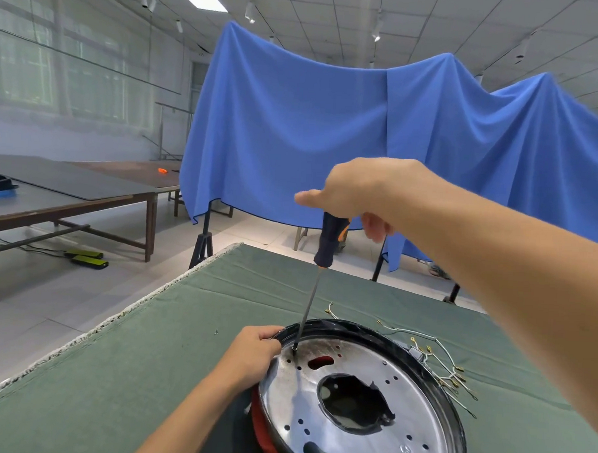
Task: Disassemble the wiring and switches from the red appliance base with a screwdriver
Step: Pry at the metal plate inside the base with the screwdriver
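Nearest us, the red appliance base (358, 396) lies bottom-up on the green cloth (120, 365), its shiny metal plate (347, 430) facing us inside a black rim, with a strip of red wall showing at the lower left edge. We take this base as our landmark.

At its left edge our left hand (251, 354) grips the rim, fingers curled over the lip, thumb on top. Above the base our right hand (354, 194) is wrapped round the top of the screwdriver (317, 282); the thumb sticks out to the left, and the other fingers close on the dark handle. The shaft slants down to the plate's upper left part, close beside our left fingers, and the tip sits at what we judge to be a screw, too small to make out.

Off the base's right edge, white wires (445, 366) with small metal terminals trail loose over the cloth.

We see several risks. The shaft leans instead of standing square, so under load the tip may ride out of the head, strip it, or skid across the plate toward our left fingers. The base rests tilted on its rounded wall, so it may rock if our left hold slackens. A freed screw may drop through the plate's jagged central opening (351, 403).
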A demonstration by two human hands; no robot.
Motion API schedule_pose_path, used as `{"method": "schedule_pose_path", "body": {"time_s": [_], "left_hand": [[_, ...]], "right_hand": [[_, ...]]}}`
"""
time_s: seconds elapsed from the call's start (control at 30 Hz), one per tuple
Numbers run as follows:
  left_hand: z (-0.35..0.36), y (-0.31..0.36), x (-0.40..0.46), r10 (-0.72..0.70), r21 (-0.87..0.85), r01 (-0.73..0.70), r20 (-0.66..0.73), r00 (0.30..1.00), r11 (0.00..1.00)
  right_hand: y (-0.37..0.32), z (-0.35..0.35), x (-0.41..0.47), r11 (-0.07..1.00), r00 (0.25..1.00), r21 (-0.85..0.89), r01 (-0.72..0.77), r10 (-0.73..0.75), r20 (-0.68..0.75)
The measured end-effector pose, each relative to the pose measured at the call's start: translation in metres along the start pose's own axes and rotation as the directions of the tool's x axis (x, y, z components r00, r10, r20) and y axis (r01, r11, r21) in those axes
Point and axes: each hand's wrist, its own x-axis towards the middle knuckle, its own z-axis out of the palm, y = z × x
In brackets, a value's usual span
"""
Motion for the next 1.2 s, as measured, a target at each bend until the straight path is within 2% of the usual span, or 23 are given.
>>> {"method": "schedule_pose_path", "body": {"time_s": [0.07, 0.1, 0.17, 0.27, 0.33, 0.43, 0.47, 0.5, 0.57, 0.63, 0.7, 0.77, 0.83, 0.9, 0.97, 1.03, 1.1, 1.13, 1.2], "left_hand": [[-0.001, 0.000, 0.000, 0.008, -0.006, -0.008, 0.001, 1.000, 1.000], [0.000, 0.000, 0.000, 0.010, -0.013, -0.010, 0.002, 1.000, 1.000], [0.000, 0.000, 0.000, 0.007, -0.036, -0.007, -0.001, 1.000, 0.999], [-0.001, -0.002, 0.002, 0.005, -0.038, -0.005, 0.002, 1.000, 0.999], [-0.001, -0.003, 0.003, 0.007, -0.023, -0.007, 0.008, 1.000, 1.000], [0.000, -0.003, 0.002, 0.009, -0.040, -0.008, 0.018, 1.000, 0.999], [0.000, -0.002, 0.002, 0.009, -0.045, -0.009, 0.017, 1.000, 0.999], [0.000, -0.002, 0.002, 0.011, -0.041, -0.010, 0.016, 1.000, 0.999], [0.000, -0.003, 0.002, 0.016, -0.031, -0.015, 0.019, 1.000, 0.999], [-0.001, -0.004, 0.002, 0.014, -0.027, -0.014, 0.021, 1.000, 1.000], [-0.001, -0.003, 0.003, 0.010, -0.035, -0.009, 0.022, 1.000, 0.999], [0.000, -0.002, 0.002, 0.001, -0.062, 0.000, 0.022, 1.000, 0.998], [0.000, 0.000, 0.000, -0.001, -0.063, 0.002, 0.021, 1.000, 0.998], [0.000, 0.000, -0.001, 0.000, -0.063, 0.002, 0.025, 1.000, 0.998], [0.000, 0.001, -0.001, 0.002, -0.058, 0.000, 0.028, 1.000, 0.998], [0.000, 0.001, -0.002, 0.000, -0.058, 0.001, 0.023, 1.000, 0.998], [0.000, 0.002, -0.002, -0.007, -0.065, 0.008, 0.020, 1.000, 0.998], [-0.001, 0.001, -0.001, -0.008, -0.061, 0.009, 0.020, 1.000, 0.998], [-0.001, 0.002, -0.001, -0.006, -0.048, 0.007, 0.023, 1.000, 0.999]], "right_hand": [[-0.010, 0.003, 0.009, 0.996, 0.997, 0.068, 0.058, -0.055, -0.054], [-0.013, 0.004, 0.013, 0.986, 0.995, 0.132, 0.101, -0.097, -0.035], [-0.012, -0.002, 0.012, 0.946, 0.982, 0.295, 0.136, -0.168, 0.084], [0.000, -0.007, 0.007, 0.863, 0.954, 0.502, 0.053, -0.192, 0.229], [0.005, -0.001, 0.006, 0.879, 0.972, 0.476, -0.004, -0.109, 0.208], [0.003, 0.011, 0.007, 0.982, 0.996, 0.174, -0.078, 0.085, -0.031], [0.002, 0.014, 0.009, 0.992, 0.991, 0.112, -0.063, 0.075, -0.109], [0.001, 0.014, 0.012, 0.995, 0.993, 0.100, -0.024, 0.035, -0.115], [-0.001, 0.006, 0.015, 0.974, 0.997, 0.215, 0.071, -0.074, 0.008], [0.001, -0.004, 0.013, 0.913, 0.978, 0.397, 0.090, -0.157, 0.139], [0.005, -0.006, 0.011, 0.878, 0.967, 0.472, 0.074, -0.180, 0.182], [0.003, 0.003, 0.008, 0.920, 0.983, 0.392, 0.027, -0.096, 0.159], [0.000, 0.014, 0.008, 0.982, 0.999, 0.185, -0.040, 0.043, -0.015], [-0.002, 0.024, 0.013, 0.993, 0.984, 0.111, -0.027, 0.046, -0.172], [-0.004, 0.025, 0.020, 0.987, 0.986, 0.150, 0.059, -0.034, -0.162], [-0.003, 0.016, 0.018, 0.936, 0.992, 0.330, 0.123, -0.108, -0.063], [0.001, 0.007, 0.013, 0.838, 0.985, 0.531, 0.123, -0.170, 0.040], [0.002, 0.006, 0.011, 0.819, 0.981, 0.562, 0.117, -0.183, 0.062], [0.003, 0.010, 0.010, 0.865, 0.993, 0.495, 0.078, -0.112, 0.040]]}}
